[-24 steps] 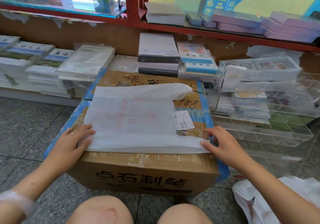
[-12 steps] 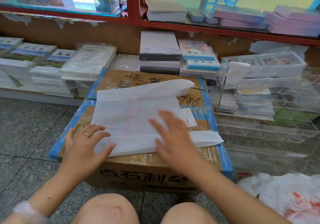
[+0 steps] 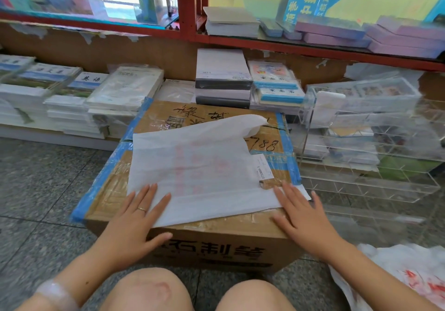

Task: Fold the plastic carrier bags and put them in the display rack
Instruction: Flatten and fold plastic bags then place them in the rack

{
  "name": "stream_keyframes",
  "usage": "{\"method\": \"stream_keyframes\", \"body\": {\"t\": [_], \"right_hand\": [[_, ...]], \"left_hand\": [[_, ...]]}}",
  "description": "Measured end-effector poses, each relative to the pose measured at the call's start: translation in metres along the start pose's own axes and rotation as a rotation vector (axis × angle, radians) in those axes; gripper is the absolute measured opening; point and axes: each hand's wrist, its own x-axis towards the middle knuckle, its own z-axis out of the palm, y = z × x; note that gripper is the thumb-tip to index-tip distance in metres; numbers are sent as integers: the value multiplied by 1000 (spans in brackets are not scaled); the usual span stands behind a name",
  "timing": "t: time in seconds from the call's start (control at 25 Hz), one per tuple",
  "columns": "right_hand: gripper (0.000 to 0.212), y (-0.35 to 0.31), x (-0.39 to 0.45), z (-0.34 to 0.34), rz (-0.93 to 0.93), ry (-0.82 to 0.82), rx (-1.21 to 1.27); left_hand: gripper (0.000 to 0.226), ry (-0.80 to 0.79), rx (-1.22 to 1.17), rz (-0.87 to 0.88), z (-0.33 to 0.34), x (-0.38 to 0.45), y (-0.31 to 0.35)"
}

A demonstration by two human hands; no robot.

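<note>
On top of a taped cardboard box [image 3: 216, 226] on the speckled floor, a white plastic carrier bag [image 3: 192, 166] lies spread flat, its near edge folded over into a long band, one handle curling up at the far right; the left hand [image 3: 134, 224] rests flat on the bag's near left corner, fingers straight, a ring on one finger; the right hand [image 3: 305, 216] lies flat on the near right end of the band, fingers straight; a clear acrylic display rack [image 3: 375, 166] stands just right of the box; more white bags [image 3: 409, 274] lie heaped at lower right.
</note>
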Motion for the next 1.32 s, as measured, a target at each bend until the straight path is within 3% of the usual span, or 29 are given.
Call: {"method": "stream_keyframes", "body": {"t": [0.12,0.2,0.32,0.52,0.68,0.84,0.96,1.12,1.16,1.24,1.32], "right_hand": [[89,20,-24,5,-61,141,-81],[64,26,-38,9,-154,193,-62],[54,32,-47,12,-251,340,33],[10,40,-46,-5,-350,448,212],[16,36,-57,-68,-275,298,581],[8,29,-39,-121,-97,301,811],[3,31,16,-131,134,427,771],[44,24,77,-107,365,530,668],[43,14,83,-103,344,608,574],[40,-21,89,-97,119,727,400],[44,-64,94,-96,-167,681,263]], "left_hand": [[92,-39,-36,95,3,-13,1],[72,40,-40,200,5,-27,3],[60,86,-8,303,-1,-44,-4],[79,121,-181,98,-15,-23,-22],[51,200,-413,72,-21,-7,-30],[10,283,-901,-444,-37,12,-19],[14,294,-961,-611,-40,34,-11],[11,208,-727,-749,-39,50,-11],[14,200,-675,-757,-39,51,-10],[16,198,-629,-751,-40,51,-10],[21,183,-622,-745,-42,50,-9]]}}
